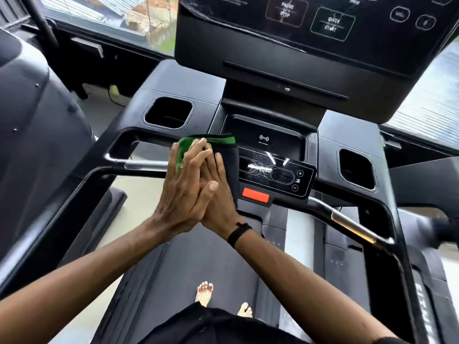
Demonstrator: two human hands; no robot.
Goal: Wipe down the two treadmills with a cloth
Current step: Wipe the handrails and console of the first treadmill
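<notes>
Hands were pressed palm to palm, fingers straight: left hand (185,184) and right hand (218,194) flattened the green-and-black cloth (221,155) between them, apparently folding it for wiping. This was above the treadmill (347,135) console, by the left handlebar (139,166).

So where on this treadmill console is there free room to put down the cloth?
Both cup holders look empty: the left one beside the wireless pad, the right one right of the control panel. The flat ledge behind the right holder is bare too. The middle is crowded: both hands press the cloth left of the panel, above the red button.
</notes>
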